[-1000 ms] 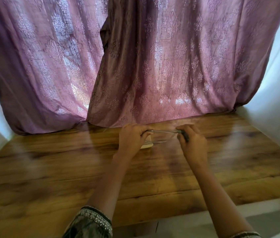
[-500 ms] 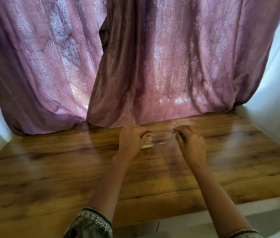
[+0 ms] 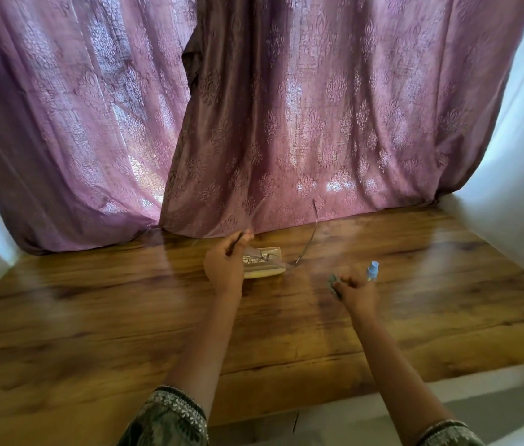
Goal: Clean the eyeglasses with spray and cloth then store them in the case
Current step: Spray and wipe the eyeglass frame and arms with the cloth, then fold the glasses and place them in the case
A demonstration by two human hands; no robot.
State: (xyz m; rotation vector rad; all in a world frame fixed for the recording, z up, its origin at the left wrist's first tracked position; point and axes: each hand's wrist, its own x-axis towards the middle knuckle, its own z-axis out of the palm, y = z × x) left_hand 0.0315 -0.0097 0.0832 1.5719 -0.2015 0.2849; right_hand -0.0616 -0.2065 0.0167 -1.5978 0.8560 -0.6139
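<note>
Left hand (image 3: pixel 224 268) pinches the glasses (image 3: pixel 304 249) by one arm above the case (image 3: pixel 264 268), lenses too blurry to make out. Right hand (image 3: pixel 355 292) is clenched on a mostly hidden cloth (image 3: pixel 334 283); spray bottle (image 3: pixel 372 270) peeks out behind it, half covered

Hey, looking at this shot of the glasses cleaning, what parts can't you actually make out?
- Head view: print on the case is too small and blurred to read.
- Eyeglasses: lenses smeared by motion; one end hidden inside the left hand.
- Spray bottle: only its blue top shows, the rest is behind the right hand.
- Cloth: mostly hidden in the right hand's grip.
</note>
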